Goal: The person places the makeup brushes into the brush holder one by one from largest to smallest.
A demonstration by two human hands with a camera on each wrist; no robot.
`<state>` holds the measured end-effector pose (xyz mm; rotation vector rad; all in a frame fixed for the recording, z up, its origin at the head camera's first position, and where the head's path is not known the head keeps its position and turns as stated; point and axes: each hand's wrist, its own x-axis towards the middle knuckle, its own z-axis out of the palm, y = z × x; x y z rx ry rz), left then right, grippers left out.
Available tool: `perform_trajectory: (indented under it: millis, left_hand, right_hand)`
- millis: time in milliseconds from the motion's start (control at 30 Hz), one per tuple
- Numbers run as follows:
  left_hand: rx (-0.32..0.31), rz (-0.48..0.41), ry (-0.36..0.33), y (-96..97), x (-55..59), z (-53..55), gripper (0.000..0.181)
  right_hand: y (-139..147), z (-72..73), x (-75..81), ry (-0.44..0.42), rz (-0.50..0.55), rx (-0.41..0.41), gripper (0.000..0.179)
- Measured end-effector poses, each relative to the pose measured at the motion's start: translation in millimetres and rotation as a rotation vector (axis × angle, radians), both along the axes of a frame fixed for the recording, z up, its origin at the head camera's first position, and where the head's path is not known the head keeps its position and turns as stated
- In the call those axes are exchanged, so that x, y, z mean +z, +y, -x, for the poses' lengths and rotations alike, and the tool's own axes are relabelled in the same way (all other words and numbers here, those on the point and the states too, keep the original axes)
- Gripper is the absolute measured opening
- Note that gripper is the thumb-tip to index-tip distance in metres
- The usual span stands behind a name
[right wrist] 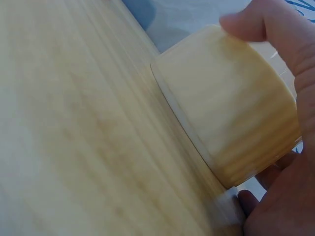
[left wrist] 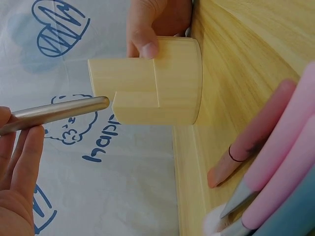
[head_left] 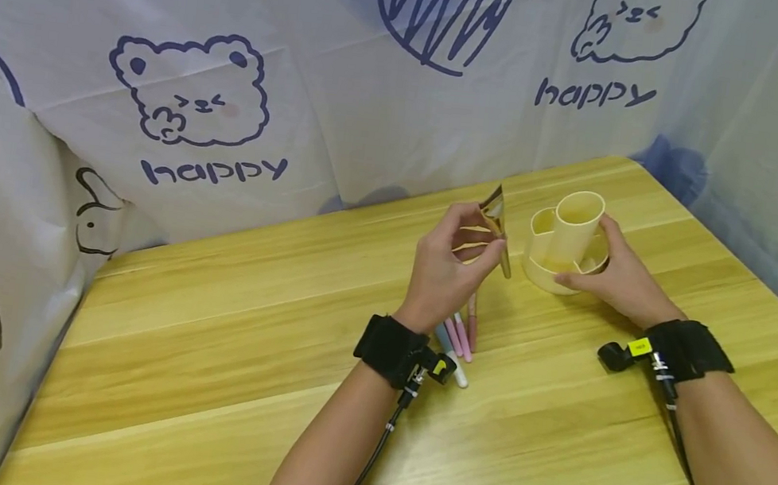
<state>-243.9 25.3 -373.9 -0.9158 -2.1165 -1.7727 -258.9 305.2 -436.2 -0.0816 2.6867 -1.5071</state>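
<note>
My left hand pinches a slim, shiny gold metal tool between thumb and fingers, raised above the table. One end of it is rounded and points toward the holder in the left wrist view; its exact kind I cannot tell. To the right, a cream-yellow holder with a tall round tube and lower compartments stands upright. My right hand grips the holder from its right side, thumb on the near wall and fingers behind. Under my left hand lie several makeup brushes with pink and blue handles, partly hidden in the head view.
All of this is on a wood-grain table. A white cloth with blue bear drawings hangs behind the table and at both sides. Each wrist wears a black strap with a small camera and a cable running back along the forearm.
</note>
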Motion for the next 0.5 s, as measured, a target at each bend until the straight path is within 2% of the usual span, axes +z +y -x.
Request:
perform_trajectory:
  millis: [167,500]
  left_hand:
    - [-0.001,0.004,0.007,-0.4,0.4,-0.3,0.034]
    - [-0.002,0.007,0.012,0.1,0.3,-0.4,0.034]
  right_hand:
    - [1.1,0.9,-2.4,0.006,0.053,-0.009,0.124]
    - [1.6,-1.5,-4.0,0.026,0.059,-0.021,0.113]
